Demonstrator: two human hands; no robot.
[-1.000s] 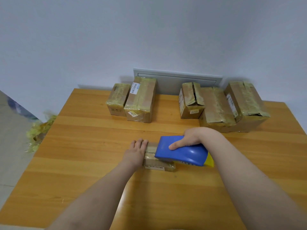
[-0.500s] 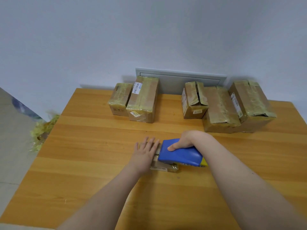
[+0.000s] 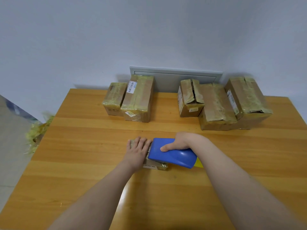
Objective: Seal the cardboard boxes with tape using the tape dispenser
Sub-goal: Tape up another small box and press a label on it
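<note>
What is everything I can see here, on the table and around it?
table: one, orange-brown wood, fills the foreground
small box: one, brown, middle of the table, mostly covered
tape dispenser: one, blue with a yellow end, on the small box
left boxes: two, brown, taped, far edge
right boxes: three, brown, taped, far edge
wall panel: one, grey, behind the boxes
shredded scraps: one heap, yellow-green, floor at left
left hand: one, flat on the small box
right hand: one, grips the tape dispenser

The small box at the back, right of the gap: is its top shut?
Not fully. The small box has two taped flaps standing apart, a dark slit between them.
</note>
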